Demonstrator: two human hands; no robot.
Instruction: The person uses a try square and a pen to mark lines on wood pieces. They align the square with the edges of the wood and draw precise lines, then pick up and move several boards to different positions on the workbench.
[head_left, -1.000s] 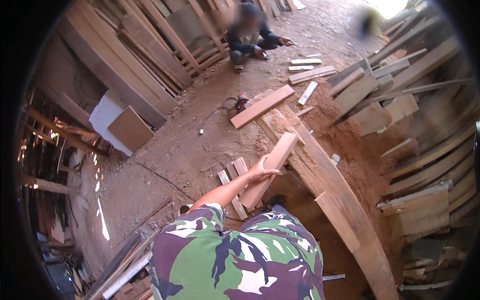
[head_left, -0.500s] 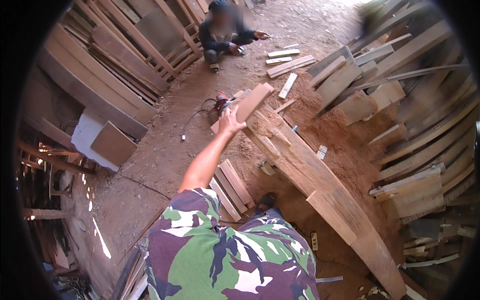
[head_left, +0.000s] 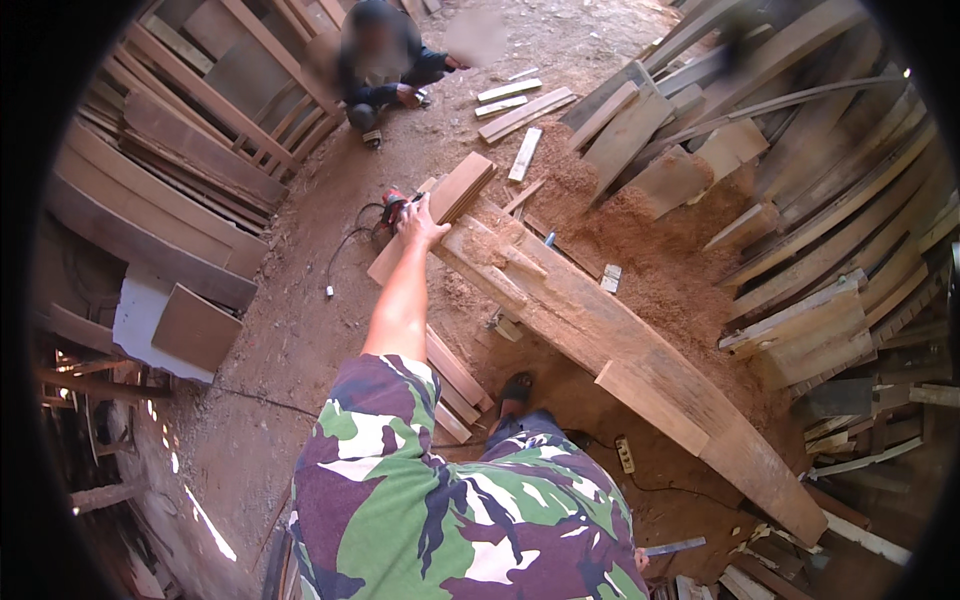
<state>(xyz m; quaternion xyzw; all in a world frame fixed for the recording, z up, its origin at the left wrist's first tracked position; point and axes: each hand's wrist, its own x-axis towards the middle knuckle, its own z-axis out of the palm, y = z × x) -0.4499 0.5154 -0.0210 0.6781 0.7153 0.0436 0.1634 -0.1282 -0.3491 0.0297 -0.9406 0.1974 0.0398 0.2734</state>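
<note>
My left hand (head_left: 422, 230) reaches out to the far end of the long plank bench and grips the edge of a small stack of reddish wooden boards (head_left: 465, 183). The boards lie across the bench end, their lower part sticking out past my hand. Beside my fingers, on the far left side, is a red power tool (head_left: 393, 203) with a dark cord. Only a sliver of my right hand (head_left: 640, 559) shows past my camouflage shirt. It is closed on a flat grey strip (head_left: 676, 547) that juts out to the right; most of its fingers are hidden.
The wooden bench (head_left: 640, 340) runs diagonally, with a loose board (head_left: 650, 405) along its near edge. Sawdust (head_left: 640, 250) heaps behind it. Planks lean at right and left. A power strip (head_left: 625, 454) lies by my feet. Another person (head_left: 380, 70) squats at the far left.
The view has shifted, so the bench and boards sit farther left. A sliver of my right hand now shows beside the grey strip. My left hand stays on the boards.
</note>
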